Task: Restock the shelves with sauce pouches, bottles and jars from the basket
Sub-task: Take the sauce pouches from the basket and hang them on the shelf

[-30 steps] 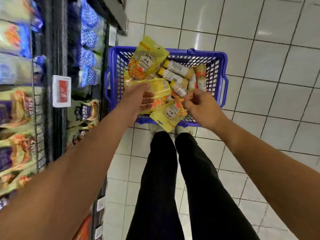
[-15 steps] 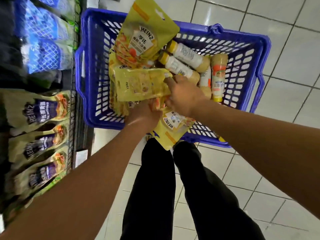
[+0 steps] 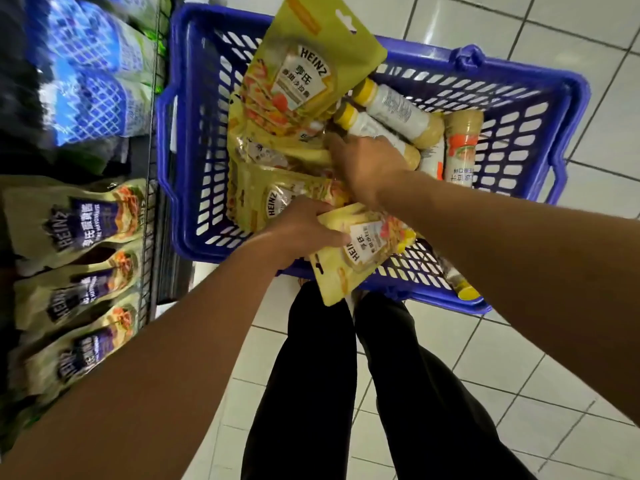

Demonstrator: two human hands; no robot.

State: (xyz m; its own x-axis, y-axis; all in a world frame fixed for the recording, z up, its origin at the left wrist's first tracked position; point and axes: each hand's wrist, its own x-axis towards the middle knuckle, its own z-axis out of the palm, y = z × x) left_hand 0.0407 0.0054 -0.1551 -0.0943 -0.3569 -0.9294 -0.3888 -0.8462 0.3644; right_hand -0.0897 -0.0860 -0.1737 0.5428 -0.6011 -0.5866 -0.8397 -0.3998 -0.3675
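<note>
A blue plastic basket stands on the tiled floor in front of my feet. It holds several yellow Heinz sauce pouches, the tallest one leaning up at the back. Beside them lie yellow-capped dressing bottles and a bottle with an orange label. My left hand grips a yellow pouch that hangs over the basket's near rim. My right hand reaches into the pile between pouches and bottles; its fingertips are buried there, so its grip is hidden.
Shelving runs along the left, with olive Heinz mayonnaise pouches hanging low and blue-patterned pouches above. Another bottle lies in the basket's near right corner. My dark-trousered legs stand just behind the basket. White floor tiles lie to the right.
My head has come lower and closer to the basket. My right hand has pushed deeper into the pile toward the bottles. My left hand has taken hold of the near pouch.
</note>
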